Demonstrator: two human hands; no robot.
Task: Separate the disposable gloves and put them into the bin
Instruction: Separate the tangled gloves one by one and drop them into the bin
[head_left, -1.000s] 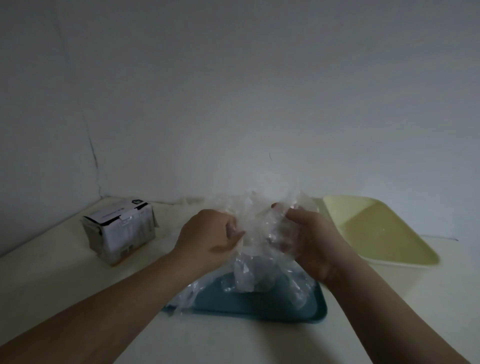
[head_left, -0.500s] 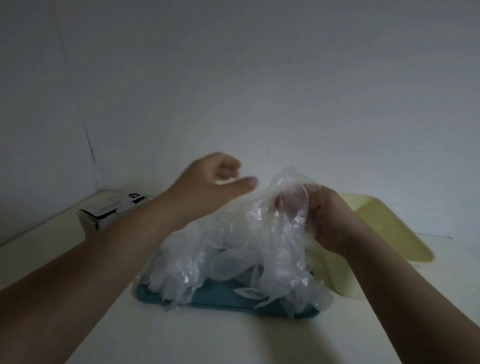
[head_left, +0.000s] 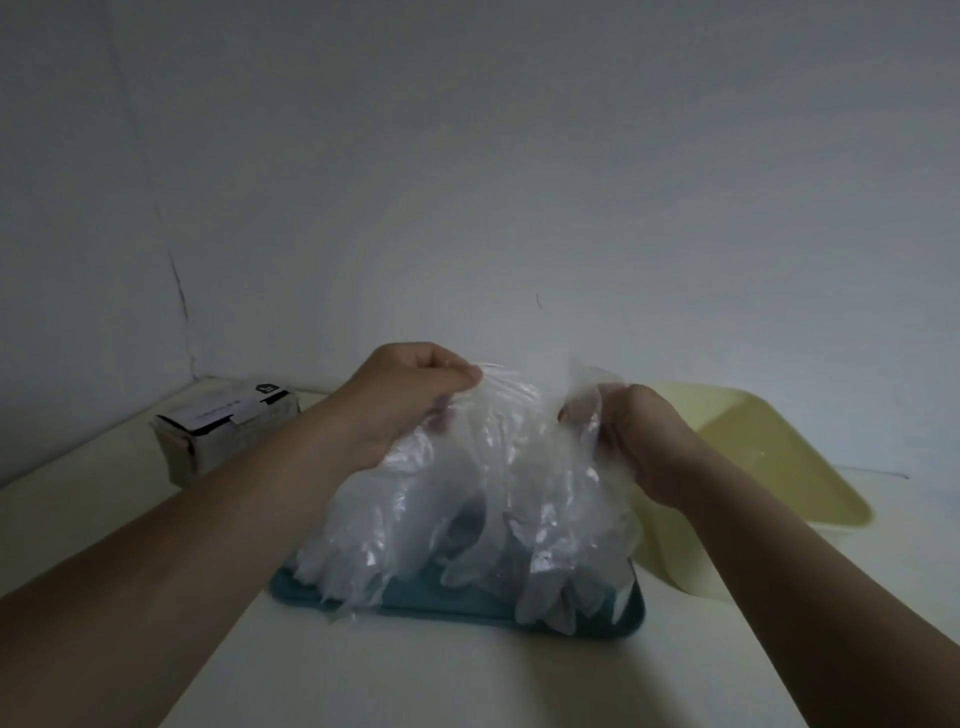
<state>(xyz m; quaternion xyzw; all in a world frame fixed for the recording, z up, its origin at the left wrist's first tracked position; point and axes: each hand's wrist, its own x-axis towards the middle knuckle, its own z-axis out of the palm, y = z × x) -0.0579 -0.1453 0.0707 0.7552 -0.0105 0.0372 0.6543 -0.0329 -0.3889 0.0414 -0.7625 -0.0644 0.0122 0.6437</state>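
Above the cream table (head_left: 467, 675) (grey walls (head_left: 519, 156)) left hand (head_left: 400, 397) and right hand (head_left: 641, 436) grip gloves (head_left: 493, 467).

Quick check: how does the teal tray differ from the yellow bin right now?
The tray is teal; the bin is pale yellow. The tray is shallow with a low rim; the bin has taller, sloping walls. The gloves hang over the tray; the bin's visible part shows none. The tray lies front and centre; the bin sits to its right. Both are rounded rectangles on the table.
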